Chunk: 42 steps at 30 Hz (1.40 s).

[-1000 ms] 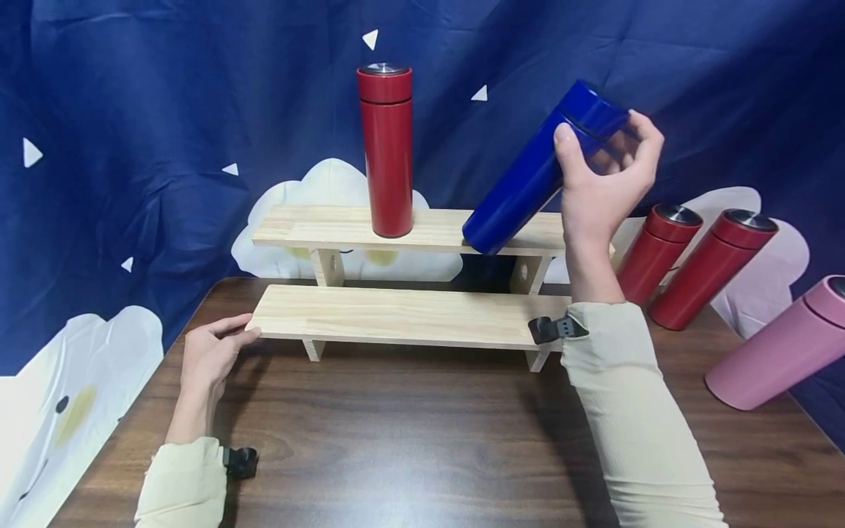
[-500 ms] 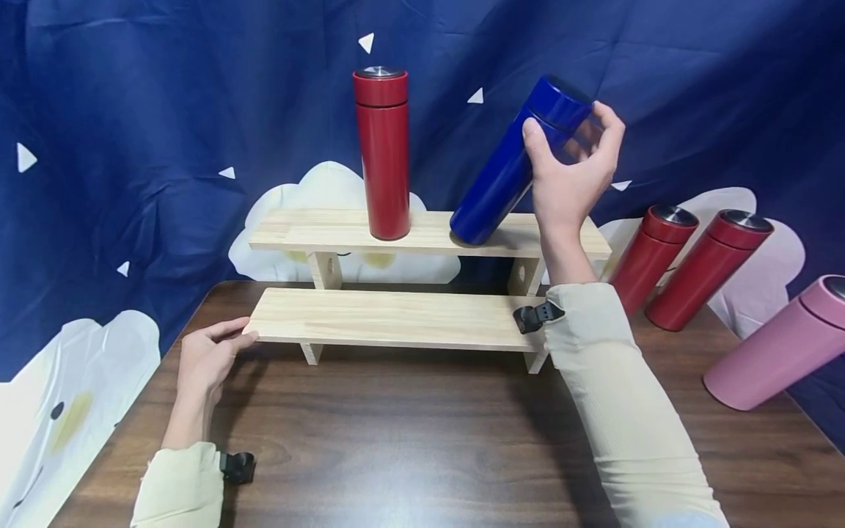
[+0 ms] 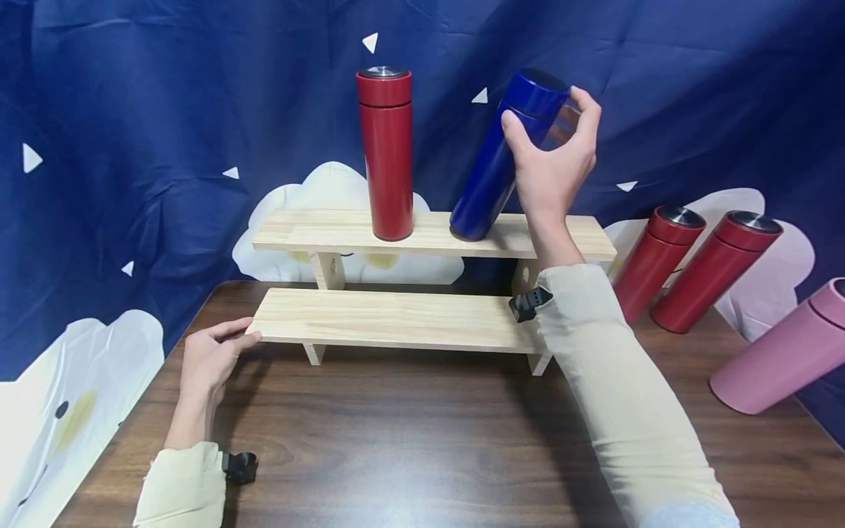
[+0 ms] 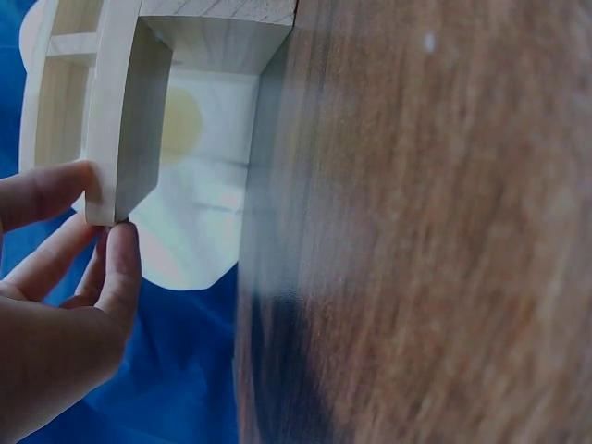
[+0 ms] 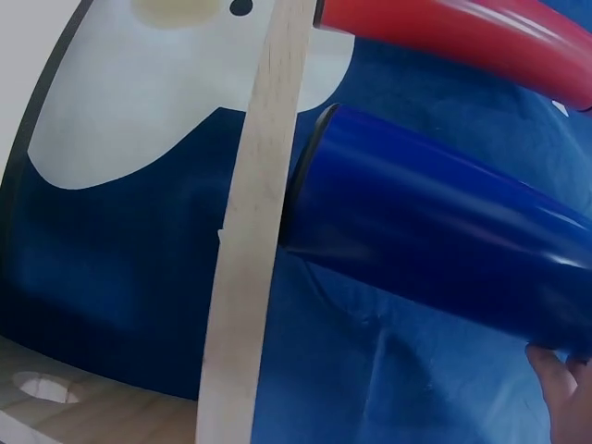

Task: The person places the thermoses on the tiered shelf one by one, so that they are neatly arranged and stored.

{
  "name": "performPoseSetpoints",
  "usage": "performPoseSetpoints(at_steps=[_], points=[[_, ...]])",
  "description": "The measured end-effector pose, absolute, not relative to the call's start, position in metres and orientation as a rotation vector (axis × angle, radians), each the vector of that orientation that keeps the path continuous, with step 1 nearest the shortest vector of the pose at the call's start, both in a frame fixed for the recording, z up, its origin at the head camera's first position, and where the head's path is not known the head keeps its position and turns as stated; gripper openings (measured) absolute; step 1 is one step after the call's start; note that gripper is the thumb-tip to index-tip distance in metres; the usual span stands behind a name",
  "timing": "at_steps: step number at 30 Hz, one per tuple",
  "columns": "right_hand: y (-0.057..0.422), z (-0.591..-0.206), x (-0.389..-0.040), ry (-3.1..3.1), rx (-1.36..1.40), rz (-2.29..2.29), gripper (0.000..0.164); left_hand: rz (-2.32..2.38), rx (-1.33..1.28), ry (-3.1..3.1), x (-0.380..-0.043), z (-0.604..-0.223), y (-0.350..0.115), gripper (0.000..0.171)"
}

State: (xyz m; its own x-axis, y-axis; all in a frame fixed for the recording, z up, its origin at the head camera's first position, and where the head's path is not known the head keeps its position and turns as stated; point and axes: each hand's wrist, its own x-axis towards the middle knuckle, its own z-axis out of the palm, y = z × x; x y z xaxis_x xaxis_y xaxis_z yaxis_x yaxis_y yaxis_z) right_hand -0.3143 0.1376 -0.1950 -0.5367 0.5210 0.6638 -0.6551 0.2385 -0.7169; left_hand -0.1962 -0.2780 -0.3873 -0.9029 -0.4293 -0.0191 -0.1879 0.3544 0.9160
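My right hand (image 3: 554,165) grips a blue thermos flask (image 3: 485,172) near its lid, thumb in front and fingers behind. The flask leans to the right, its base at the upper board of a two-tier wooden shelf (image 3: 396,317). In the right wrist view the blue flask (image 5: 435,213) has its base edge right at the board (image 5: 245,240). At the shelf's left end, my left hand (image 3: 210,359) pinches the corner of the lower board (image 4: 109,139) between thumb and fingers. A red thermos flask (image 3: 387,161) stands upright on the upper board, left of the blue one.
Two red flasks (image 3: 719,268) stand on the brown wooden table (image 3: 409,440) to the right of the shelf. A pink flask (image 3: 779,352) is nearer the right edge. A dark blue curtain (image 3: 165,110) with cloud prints hangs behind.
My right hand has moved left with the blue flask, which has become more upright, its base coming back onto the upper board. The left hand stays at the shelf corner.
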Motion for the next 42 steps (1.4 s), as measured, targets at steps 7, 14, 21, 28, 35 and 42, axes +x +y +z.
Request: performPoseSetpoints(at_steps=[7, 14, 21, 28, 35, 42], points=[[0.134, -0.189, -0.321, -1.681, 0.082, 1.499, 0.078, -1.562, 0.552, -2.400, -0.196, -0.387, -0.278, 0.044], [0.130, -0.185, -0.323, -1.791, 0.092, 1.474, 0.080, -1.563, 0.554, -2.393, -0.197, -0.387, -0.275, 0.044], [0.127, -0.182, -0.326, -1.856, 0.150, 1.485, 0.081, -1.563, 0.557, -2.396, -0.197, -0.385, -0.274, 0.044], [0.121, -0.185, -0.327, -1.848, 0.214, 1.452, 0.083, -1.562, 0.559, -2.399, -0.198, -0.384, -0.273, 0.045], [0.114, -0.186, -0.324, -1.846, 0.234, 1.436, 0.084, -1.555, 0.540, -2.394, -0.200, -0.383, -0.274, 0.044], [0.111, -0.186, -0.323, -1.864, 0.249, 1.416, 0.084, -1.551, 0.538, -2.382, -0.198, -0.384, -0.276, 0.043]])
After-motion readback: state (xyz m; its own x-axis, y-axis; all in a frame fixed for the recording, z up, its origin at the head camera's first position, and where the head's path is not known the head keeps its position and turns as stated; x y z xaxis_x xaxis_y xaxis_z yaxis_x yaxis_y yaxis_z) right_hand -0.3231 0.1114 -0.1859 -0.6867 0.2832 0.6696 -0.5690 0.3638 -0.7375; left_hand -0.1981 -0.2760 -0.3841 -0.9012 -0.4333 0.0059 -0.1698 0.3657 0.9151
